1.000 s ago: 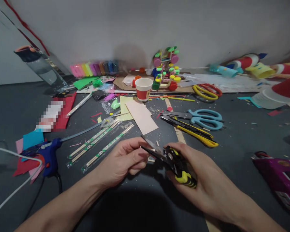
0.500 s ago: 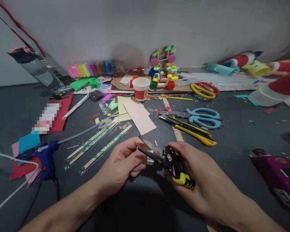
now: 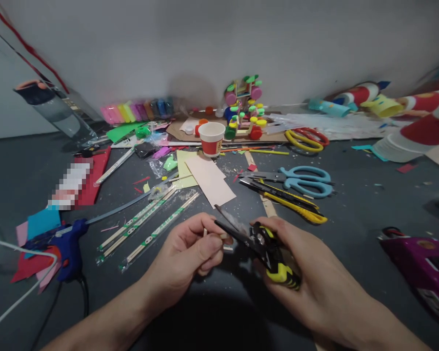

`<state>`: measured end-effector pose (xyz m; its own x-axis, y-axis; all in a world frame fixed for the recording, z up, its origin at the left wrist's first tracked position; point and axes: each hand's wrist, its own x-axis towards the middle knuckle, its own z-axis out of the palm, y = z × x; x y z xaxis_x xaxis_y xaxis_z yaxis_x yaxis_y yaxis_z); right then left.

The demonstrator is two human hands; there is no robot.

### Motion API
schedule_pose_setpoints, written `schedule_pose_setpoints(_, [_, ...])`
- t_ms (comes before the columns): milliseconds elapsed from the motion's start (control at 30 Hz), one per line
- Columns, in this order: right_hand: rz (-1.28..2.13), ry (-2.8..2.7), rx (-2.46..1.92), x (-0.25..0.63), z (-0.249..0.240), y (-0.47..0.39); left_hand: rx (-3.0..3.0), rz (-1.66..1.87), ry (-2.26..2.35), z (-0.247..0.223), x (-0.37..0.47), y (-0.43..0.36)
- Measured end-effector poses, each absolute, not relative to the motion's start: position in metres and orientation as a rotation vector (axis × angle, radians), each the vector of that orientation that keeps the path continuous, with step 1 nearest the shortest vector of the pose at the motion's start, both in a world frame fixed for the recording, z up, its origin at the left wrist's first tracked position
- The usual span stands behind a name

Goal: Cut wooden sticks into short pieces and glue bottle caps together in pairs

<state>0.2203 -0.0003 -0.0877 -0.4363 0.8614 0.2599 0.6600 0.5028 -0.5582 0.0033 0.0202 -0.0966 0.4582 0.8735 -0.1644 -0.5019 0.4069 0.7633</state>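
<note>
My left hand (image 3: 190,251) is closed, pinching a short pale wooden stick (image 3: 223,236) between thumb and fingers; a second light tip pokes up by the thumb. My right hand (image 3: 307,265) is wrapped round black-and-yellow shears (image 3: 258,239). Their blades are spread and point left, the lower one close to the stick at my left fingertips. Whether blade and stick touch, I cannot tell. Beyond my hands a pale pink card (image 3: 214,183) lies over a yellowish sheet. Wrapped chopsticks (image 3: 161,231) lie to the left of it.
Blue-handled scissors (image 3: 307,180) and a yellow box cutter (image 3: 289,200) lie right of the card. A paper cup (image 3: 211,141) stands behind it. At left is a blue glue gun (image 3: 71,248) with its cord. A purple device (image 3: 420,273) sits at right. Colourful wheeled models (image 3: 247,107) stand by the wall.
The shears have shifted slightly right and down, and their blades have come away a little from my left fingertips. The stick in my left hand now shows more.
</note>
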Motion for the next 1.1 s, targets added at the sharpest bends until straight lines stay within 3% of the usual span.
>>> schedule_pose_setpoints(1100, [0.526, -2.266, -1.208, 0.2216, -0.0908, -0.0006, 0.763, 0.96, 0.767, -0.0933, -0.0015, 0.0206])
